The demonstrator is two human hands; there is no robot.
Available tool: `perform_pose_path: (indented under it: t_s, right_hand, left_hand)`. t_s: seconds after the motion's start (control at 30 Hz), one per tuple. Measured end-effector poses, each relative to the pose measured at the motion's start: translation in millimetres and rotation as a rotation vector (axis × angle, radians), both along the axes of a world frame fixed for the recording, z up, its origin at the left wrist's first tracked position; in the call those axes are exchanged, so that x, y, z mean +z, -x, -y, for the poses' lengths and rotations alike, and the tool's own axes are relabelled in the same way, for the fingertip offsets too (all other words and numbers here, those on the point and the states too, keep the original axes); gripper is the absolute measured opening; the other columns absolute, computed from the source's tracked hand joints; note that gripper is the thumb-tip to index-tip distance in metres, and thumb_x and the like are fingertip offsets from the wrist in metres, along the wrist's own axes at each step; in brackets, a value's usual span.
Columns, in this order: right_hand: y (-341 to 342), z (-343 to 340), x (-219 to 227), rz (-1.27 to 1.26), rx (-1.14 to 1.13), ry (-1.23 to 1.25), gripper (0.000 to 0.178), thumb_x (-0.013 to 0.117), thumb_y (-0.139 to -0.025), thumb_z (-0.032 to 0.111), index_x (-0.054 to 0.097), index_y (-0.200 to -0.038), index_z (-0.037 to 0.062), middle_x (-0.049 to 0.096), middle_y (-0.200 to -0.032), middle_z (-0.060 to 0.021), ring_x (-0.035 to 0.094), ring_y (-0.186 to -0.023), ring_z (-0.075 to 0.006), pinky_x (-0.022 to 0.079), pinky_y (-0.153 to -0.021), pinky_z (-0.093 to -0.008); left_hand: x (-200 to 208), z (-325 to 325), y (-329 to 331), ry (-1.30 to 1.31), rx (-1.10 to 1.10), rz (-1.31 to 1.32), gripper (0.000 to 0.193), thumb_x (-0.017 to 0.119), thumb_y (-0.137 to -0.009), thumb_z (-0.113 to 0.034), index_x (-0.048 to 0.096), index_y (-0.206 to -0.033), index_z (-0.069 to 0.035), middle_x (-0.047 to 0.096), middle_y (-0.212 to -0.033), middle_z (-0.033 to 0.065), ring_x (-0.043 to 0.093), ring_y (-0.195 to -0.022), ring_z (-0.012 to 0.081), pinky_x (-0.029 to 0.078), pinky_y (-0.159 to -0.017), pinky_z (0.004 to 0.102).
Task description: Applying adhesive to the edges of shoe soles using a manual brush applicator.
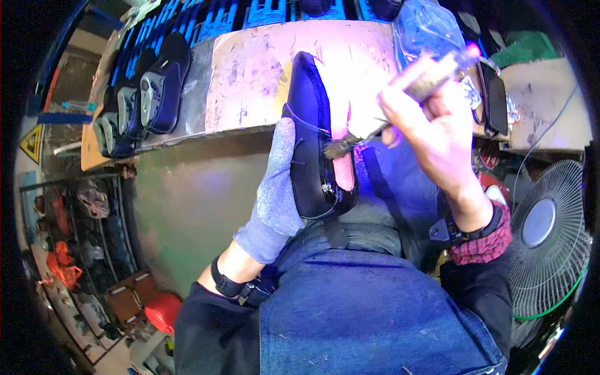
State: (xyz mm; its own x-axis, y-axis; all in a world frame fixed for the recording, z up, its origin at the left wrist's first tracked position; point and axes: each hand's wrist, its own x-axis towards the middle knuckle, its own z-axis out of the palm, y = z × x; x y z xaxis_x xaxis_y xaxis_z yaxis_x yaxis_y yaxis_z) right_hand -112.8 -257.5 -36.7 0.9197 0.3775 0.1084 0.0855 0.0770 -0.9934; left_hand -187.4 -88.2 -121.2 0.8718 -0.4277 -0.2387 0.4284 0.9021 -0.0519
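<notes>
My left hand (275, 187), in a grey knitted glove, grips a black shoe (310, 150) from its left side. The shoe is tilted so that part of its pinkish underside (343, 170) shows, with a wet-looking gloss near the lower end. My bare right hand (431, 122) is closed around a brush (431, 81), whose handle points up and to the right. The dark bristles (339, 147) lie against the edge of the shoe's underside. My left fingertips are partly hidden behind the shoe.
More black shoes (164, 90) stand at the bench's left end. Stained cardboard (250, 75) covers the bench, with blue slatted racking (262, 12) behind. A blue plastic bag (428, 31) lies at the far right. Close by my right arm is a fan (544, 231).
</notes>
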Motion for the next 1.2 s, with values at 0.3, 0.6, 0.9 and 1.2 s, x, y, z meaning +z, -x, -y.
perform_pose_path:
  t_s: [0.3,0.6,0.9,1.2]
  right_hand:
    - [9.6,21.2,-5.7,0.428,0.400,0.029,0.016,0.073,-0.072,0.003,0.058,-0.078,0.0022,0.063,-0.077,-0.0099,0.062,-0.067,-0.0191,0.049,-0.059,-0.0307]
    - [13.9,33.5,2.6,0.492,0.516,0.202,0.018,0.072,-0.075,0.008,0.054,-0.076,0.0048,0.061,-0.073,-0.0073,0.060,-0.060,-0.0199,0.047,-0.053,-0.0303]
    - [-15.1,33.0,-40.1,-0.079,-0.157,-0.097,0.010,0.056,-0.090,0.009,0.051,-0.094,0.0017,0.059,-0.074,-0.0061,0.058,-0.059,-0.0117,0.048,-0.055,-0.0238]
    - [18.6,21.5,-55.9,0.047,-0.060,-0.160,0.011,0.056,-0.089,0.009,0.051,-0.091,0.0001,0.061,-0.081,-0.0109,0.060,-0.063,-0.0139,0.050,-0.056,-0.0259]
  left_hand:
    - [6.9,2.0,0.6,-0.241,0.029,0.108,0.060,0.044,-0.092,-0.052,0.043,-0.131,-0.006,0.060,-0.110,0.0083,0.059,-0.095,0.0184,0.049,-0.088,0.0358]
    - [16.5,6.8,-1.5,-0.438,0.097,0.004,0.051,0.035,-0.097,-0.044,0.046,-0.129,-0.006,0.061,-0.111,0.0085,0.061,-0.096,0.0175,0.049,-0.089,0.0331]
    - [7.5,1.0,-5.1,-0.676,0.136,0.096,0.048,0.052,-0.092,-0.042,0.048,-0.119,-0.003,0.060,-0.094,0.0076,0.061,-0.080,0.0141,0.053,-0.071,0.0261]
    - [10.7,-7.3,-4.3,-0.989,0.140,0.271,0.049,0.037,-0.097,-0.037,0.042,-0.129,-0.001,0.058,-0.112,0.0088,0.059,-0.096,0.0150,0.047,-0.086,0.0296]
